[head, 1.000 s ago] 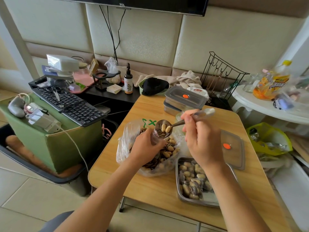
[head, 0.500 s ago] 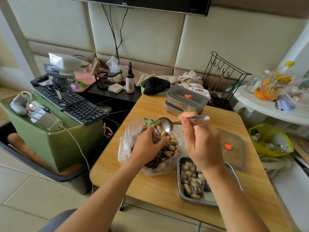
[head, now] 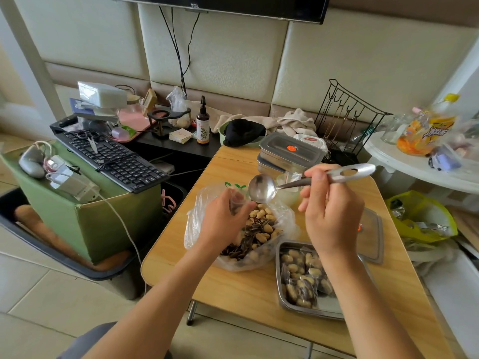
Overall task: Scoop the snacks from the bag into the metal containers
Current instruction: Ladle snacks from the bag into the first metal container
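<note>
- the left hand (head: 228, 221) is pinching the far rim of the clear plastic bag (head: 282, 224), fingers curled into the film and holding the mouth open. if that pinch is slackening, the mouth is likely folding over the peanuts and sunflower seeds (head: 259, 229).
- the right hand (head: 331, 213) is gripping the handle of the metal spoon (head: 261, 189) between thumb and curled fingers. the bowl is hanging empty and tilted just above the bag's mouth.
- the open metal container (head: 278, 281), partly filled, is sitting just beside the bag on the wooden table (head: 246, 294). a heaped spoon crossing between them is risking nuts rolling onto the tabletop.
- the right forearm is passing low over the container, which is lying near the table's front edge. a nudge there is risking a shifted or tipped container.
- the spoon's edge, digging hard against the thin film, is risking a tear.
</note>
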Tool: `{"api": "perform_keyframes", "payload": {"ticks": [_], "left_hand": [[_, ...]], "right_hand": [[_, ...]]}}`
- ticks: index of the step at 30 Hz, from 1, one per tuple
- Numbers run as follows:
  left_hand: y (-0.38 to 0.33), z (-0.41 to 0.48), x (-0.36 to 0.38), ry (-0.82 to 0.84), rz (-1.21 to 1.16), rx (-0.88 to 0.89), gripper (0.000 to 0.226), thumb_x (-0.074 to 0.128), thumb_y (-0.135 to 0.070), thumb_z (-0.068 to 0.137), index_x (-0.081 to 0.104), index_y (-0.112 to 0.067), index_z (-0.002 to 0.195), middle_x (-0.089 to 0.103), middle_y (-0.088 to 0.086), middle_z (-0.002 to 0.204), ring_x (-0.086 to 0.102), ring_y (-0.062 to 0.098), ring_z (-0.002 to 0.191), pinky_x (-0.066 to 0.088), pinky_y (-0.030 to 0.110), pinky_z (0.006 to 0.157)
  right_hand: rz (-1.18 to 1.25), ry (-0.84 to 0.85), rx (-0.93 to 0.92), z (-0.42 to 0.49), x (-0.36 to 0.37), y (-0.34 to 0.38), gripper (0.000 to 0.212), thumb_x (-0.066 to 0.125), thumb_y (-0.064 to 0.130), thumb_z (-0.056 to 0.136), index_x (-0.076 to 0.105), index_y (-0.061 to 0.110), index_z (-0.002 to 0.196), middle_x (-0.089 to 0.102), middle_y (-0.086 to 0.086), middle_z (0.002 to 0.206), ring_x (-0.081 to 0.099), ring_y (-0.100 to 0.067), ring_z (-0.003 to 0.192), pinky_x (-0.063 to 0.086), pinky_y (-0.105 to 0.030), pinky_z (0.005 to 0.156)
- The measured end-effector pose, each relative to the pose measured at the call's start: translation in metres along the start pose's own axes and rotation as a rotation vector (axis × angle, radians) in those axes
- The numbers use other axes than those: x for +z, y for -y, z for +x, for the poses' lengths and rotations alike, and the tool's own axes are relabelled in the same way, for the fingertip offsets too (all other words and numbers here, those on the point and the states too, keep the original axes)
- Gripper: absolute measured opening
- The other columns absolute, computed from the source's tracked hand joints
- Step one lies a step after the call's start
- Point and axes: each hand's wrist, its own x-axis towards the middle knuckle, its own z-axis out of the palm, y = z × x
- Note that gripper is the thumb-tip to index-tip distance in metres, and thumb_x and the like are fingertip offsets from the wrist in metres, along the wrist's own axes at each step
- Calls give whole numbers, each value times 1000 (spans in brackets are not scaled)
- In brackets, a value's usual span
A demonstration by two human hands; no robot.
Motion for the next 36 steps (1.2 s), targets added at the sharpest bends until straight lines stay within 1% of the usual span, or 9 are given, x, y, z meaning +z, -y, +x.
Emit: {"api": "perform_keyframes", "payload": {"ticks": [4, 9, 15, 16, 18, 20, 29, 33, 36], "left_hand": [[-5, -1, -18, -158, -43, 9, 17, 65, -35, 100, 58, -22, 108, 61, -20, 86, 61, -17, 71, 47, 4, 60], [0, 1, -31, -229, -40, -34, 19, 63, -40, 100, 60, -21, 104, 67, -12, 87, 65, 3, 82, 53, 22, 70], [5, 0, -25, -147, 42, -33, 27, 64, -43, 99, 60, -18, 108, 66, -14, 92, 63, -4, 80, 47, 10, 59], [7, 0, -23, -131, 71, -23, 30, 64, -44, 98, 62, -16, 109, 67, -13, 93, 64, -3, 79, 50, 12, 60], [10, 1, -19, -114, 107, -10, 31, 66, -46, 97, 63, -17, 107, 67, -12, 89, 67, 4, 76, 60, 29, 67], [11, 1, -18, -111, 130, -6, 29, 67, -46, 96, 62, -19, 105, 66, -13, 88, 67, 7, 79, 62, 41, 73], [14, 3, -15, -95, 190, 19, 29, 68, -47, 95, 62, -20, 104, 67, -12, 96, 64, 9, 88, 60, 39, 77], [15, 2, -12, -79, 245, 70, 31, 69, -49, 93, 61, -20, 102, 64, -13, 96, 61, 8, 84, 56, 32, 74], [13, 1, -9, -38, 337, 105, 34, 69, -53, 92, 55, -22, 96, 54, -16, 84, 50, 8, 77, 42, 30, 70]], "right_hand": [[20, 125, 251, -6, 7, -10, 42, 40, 36, 111, 64, 10, 89, 66, 6, 63, 65, -6, 48, 55, -32, 46], [245, 159, 745, -13, 24, -12, 45, 45, 41, 110, 60, 3, 93, 72, -9, 64, 72, -23, 50, 54, -26, 43], [427, 21, 1097, -17, 33, -11, 37, 54, 38, 107, 62, 3, 98, 76, -13, 71, 77, -30, 63, 60, -27, 52], [446, -15, 1111, -17, 33, -10, 36, 55, 36, 107, 62, 2, 98, 76, -13, 73, 77, -30, 63, 61, -28, 54], [423, -47, 1083, -16, 33, -8, 34, 57, 35, 106, 62, 3, 97, 76, -12, 74, 77, -28, 63, 63, -32, 57], [341, -17, 1001, -17, 32, -6, 32, 57, 37, 106, 62, 6, 96, 77, -9, 75, 77, -24, 63, 63, -34, 59], [22, 172, 526, -27, 35, 2, 20, 57, 27, 106, 66, 11, 97, 72, 4, 66, 69, 0, 53, 59, -23, 54], [-49, 233, 481, -28, 33, -4, 21, 54, 22, 107, 67, 12, 93, 69, 6, 63, 67, 3, 53, 50, -10, 52], [-90, 234, 531, -26, 31, -12, 31, 54, 23, 107, 68, 8, 84, 68, 9, 57, 65, 5, 52, 47, -7, 54]]}}
